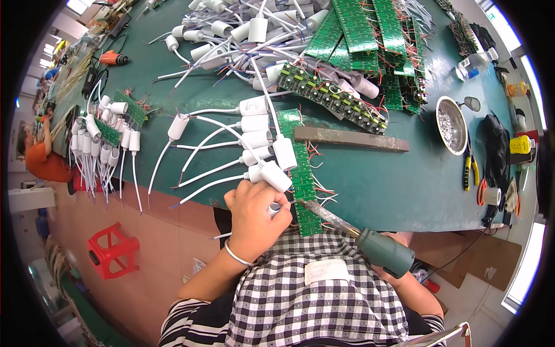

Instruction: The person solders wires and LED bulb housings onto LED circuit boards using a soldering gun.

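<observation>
left hand [254, 215] pinching wire [292, 202], right hand [398, 237] gripping soldering iron [383, 252], tip [303, 202] at green circuit board [303, 180]

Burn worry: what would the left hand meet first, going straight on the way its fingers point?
Probably the circuit board first: the left hand points at its left edge, with the soldering iron just beyond; depth between them is unclear.

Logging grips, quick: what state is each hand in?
Left hand: closed, pinching what looks like a white end cap, mostly hidden.
Right hand: closed around the green-handled soldering iron, partly hidden behind it.
</observation>
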Available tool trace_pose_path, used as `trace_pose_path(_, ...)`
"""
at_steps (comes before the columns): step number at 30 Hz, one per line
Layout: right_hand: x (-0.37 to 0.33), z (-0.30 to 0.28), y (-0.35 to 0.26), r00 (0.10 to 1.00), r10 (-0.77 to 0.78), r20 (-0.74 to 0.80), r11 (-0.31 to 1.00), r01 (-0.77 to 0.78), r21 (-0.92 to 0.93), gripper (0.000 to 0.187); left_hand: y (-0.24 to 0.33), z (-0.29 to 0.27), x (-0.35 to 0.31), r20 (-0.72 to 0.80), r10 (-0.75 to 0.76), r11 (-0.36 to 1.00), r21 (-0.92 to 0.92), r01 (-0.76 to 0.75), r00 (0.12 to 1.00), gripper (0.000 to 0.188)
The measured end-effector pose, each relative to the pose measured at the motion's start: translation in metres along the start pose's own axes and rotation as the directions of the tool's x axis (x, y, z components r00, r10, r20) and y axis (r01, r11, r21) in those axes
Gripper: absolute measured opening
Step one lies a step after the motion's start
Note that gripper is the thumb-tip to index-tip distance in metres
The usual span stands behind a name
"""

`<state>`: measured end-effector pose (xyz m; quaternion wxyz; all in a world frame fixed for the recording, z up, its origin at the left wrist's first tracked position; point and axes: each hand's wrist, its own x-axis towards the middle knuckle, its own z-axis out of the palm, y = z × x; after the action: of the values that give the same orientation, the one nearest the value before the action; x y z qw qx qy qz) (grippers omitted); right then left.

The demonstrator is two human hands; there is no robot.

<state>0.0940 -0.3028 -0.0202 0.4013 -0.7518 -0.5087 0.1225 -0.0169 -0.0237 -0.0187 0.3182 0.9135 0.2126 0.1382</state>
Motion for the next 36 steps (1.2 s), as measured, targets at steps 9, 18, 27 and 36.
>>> trace_pose_path(9,-0.003,0.005,0.0,0.996,0.085,-0.011,0.994,-0.084,0.069,0.035,0.0,0.001,0.0,-0.009,0.011,1.0,-0.001,-0.011,1.0,0.007)
trace_pose_path(18,0.009,-0.009,-0.013,0.913,0.385,0.134,0.741,-0.392,0.545,0.042,-0.001,0.001,0.0,-0.02,0.02,1.0,0.016,-0.02,1.0,0.007)
trace_pose_path(27,-0.003,0.013,-0.01,0.93,0.321,-0.178,0.896,-0.238,0.374,0.044,0.0,0.002,0.0,-0.026,0.026,0.999,0.026,-0.025,0.999,0.009)
trace_pose_path(36,-0.014,-0.001,0.005,0.971,0.223,0.087,0.935,-0.238,0.263,0.046,-0.003,0.001,-0.003,-0.058,0.028,0.999,-0.043,-0.031,0.998,0.011)
